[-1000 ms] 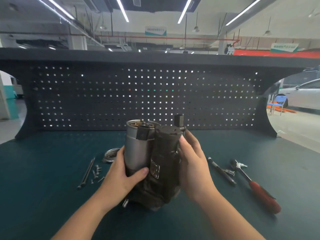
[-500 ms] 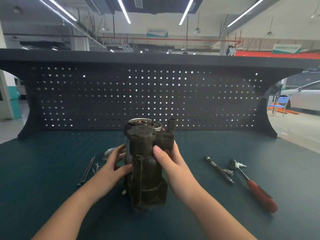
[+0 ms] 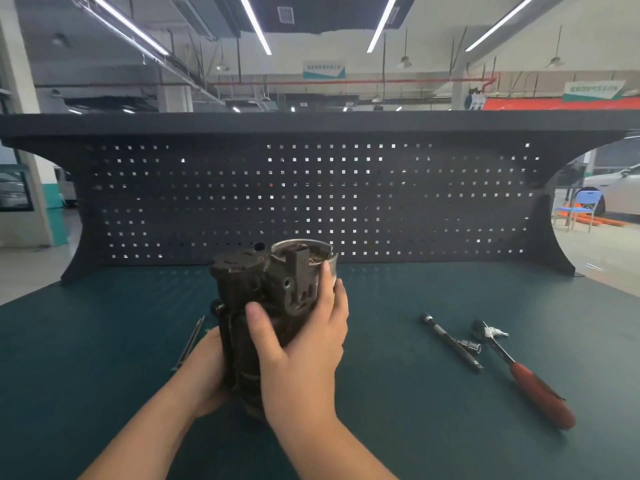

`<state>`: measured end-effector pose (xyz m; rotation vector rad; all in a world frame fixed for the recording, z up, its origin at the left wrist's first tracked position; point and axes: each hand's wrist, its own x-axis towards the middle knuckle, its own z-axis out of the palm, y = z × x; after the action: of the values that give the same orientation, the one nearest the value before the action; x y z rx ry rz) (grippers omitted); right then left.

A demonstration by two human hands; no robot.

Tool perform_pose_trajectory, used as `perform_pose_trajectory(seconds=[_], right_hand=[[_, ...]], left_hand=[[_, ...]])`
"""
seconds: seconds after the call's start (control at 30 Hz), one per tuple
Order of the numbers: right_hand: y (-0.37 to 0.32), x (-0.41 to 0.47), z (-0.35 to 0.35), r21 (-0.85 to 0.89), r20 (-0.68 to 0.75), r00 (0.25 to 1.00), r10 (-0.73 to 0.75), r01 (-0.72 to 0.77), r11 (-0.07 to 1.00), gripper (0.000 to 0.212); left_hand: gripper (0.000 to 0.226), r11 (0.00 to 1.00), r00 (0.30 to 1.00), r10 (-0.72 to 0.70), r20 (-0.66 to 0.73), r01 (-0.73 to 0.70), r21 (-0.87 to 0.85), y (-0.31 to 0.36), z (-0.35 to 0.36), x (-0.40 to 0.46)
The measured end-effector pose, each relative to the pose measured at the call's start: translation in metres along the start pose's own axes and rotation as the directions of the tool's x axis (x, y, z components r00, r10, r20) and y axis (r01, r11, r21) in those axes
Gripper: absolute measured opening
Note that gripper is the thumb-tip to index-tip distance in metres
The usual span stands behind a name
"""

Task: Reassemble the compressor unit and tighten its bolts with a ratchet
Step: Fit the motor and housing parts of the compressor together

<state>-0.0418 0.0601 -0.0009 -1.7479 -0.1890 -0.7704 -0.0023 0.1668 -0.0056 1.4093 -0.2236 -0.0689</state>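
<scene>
The dark compressor unit [image 3: 263, 292] stands upright on the green bench, its silver cylinder with an open top now on the right side. My right hand [image 3: 304, 344] grips its front and right side, thumb across the dark housing and fingers round the cylinder. My left hand [image 3: 204, 372] holds the lower left of the unit from behind, mostly hidden by it. The red-handled ratchet [image 3: 530, 386] lies on the bench to the right. Long bolts [image 3: 189, 341] lie on the bench just left of the unit, partly hidden.
An extension bar [image 3: 450, 342] and a small socket [image 3: 472, 346] lie between the unit and the ratchet. A black pegboard [image 3: 311, 199] closes off the back of the green bench [image 3: 104, 341].
Both hands have turned the unit about its upright axis, so the silver cylinder went from the left side to the right. My right hand shifted to wrap the front; the ring at left is now hidden.
</scene>
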Motion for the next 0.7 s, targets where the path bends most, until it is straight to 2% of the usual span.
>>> perform_pose_trajectory(seconds=[0.17, 0.27, 0.43, 0.57, 0.67, 0.7], right_hand=[[-0.003, 0.002, 0.010, -0.068, -0.121, 0.993, -0.015, 0.007, 0.998, 0.100], [-0.001, 0.007, 0.008, -0.057, -0.126, 0.990, -0.065, 0.058, 0.997, 0.099], [0.011, 0.020, -0.002, 0.160, -0.049, 0.993, -0.105, 0.111, 0.981, 0.084], [0.022, 0.031, -0.012, 0.266, -0.016, 0.997, -0.078, 0.079, 0.961, 0.067], [0.033, 0.042, -0.020, 0.408, 0.067, 0.995, -0.080, 0.046, 0.912, 0.064], [0.037, 0.045, -0.023, 0.448, 0.101, 0.991, -0.091, 0.036, 0.893, 0.066]], left_hand=[[0.040, 0.970, 1.000, -0.023, 0.013, 0.026, -0.243, -0.005, 0.003, 0.003], [0.040, 0.960, 1.000, -0.027, 0.007, 0.028, -0.279, -0.009, 0.004, 0.007], [0.034, 0.953, 1.000, 0.011, 0.013, -0.006, -0.303, -0.015, 0.012, 0.011], [0.033, 0.940, 0.999, 0.033, -0.028, -0.041, -0.340, -0.021, 0.024, 0.015], [0.035, 0.933, 0.994, 0.082, -0.067, -0.101, -0.346, -0.023, 0.036, 0.017], [0.043, 0.929, 0.992, 0.105, -0.077, -0.125, -0.349, -0.022, 0.040, 0.017]])
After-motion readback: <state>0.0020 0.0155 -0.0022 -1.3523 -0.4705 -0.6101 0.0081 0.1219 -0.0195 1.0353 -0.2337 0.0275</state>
